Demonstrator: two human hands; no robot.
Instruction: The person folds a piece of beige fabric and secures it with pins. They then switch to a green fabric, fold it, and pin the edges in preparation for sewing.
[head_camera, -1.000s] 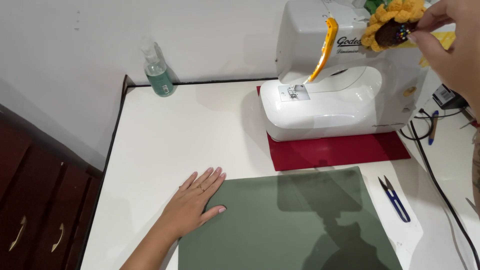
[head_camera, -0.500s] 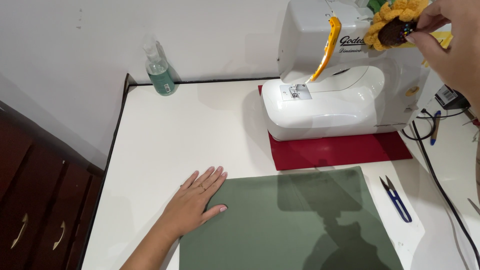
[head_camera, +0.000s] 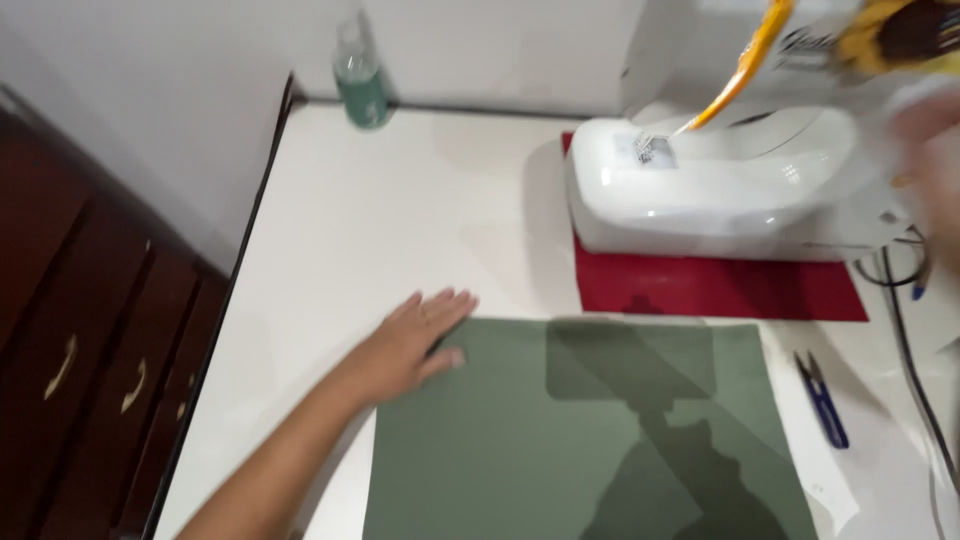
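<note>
My left hand (head_camera: 405, 345) lies flat, fingers (head_camera: 445, 305) spread and released, grasping nothing; it presses the upper left corner of the green fabric sheet (head_camera: 590, 440) onto the white worktop (head_camera: 400, 210). The sheet lies smooth and square in front of me, its far edge just short of the red mat (head_camera: 720, 288), and the shadow of my head rig falls across its middle.

My right hand (head_camera: 930, 170) is up at the right edge of the view, beside the white sewing machine (head_camera: 720, 190) that stands on the red mat. It is badly blurred, so I cannot tell whether its fingers are clenched or released, or whether they hold anything. Just above it, at the top edge, is a yellow and dark brown object (head_camera: 895, 30), too smeared to identify, and I cannot say if my hand touches it.

As I judge it, this is a preparing step: the fabric is laid out and pinned under my palm while my other hand is busy up at the machine. The next move seems to call for a steady left hand so the sheet keeps flat and unshifted, and for both hands on it before it goes anywhere.

The blue thread snips (head_camera: 822, 398) lie just right of the fabric, untouched. A clear spray bottle (head_camera: 360, 75) with green liquid stands at the back by the wall, well apart.
</note>
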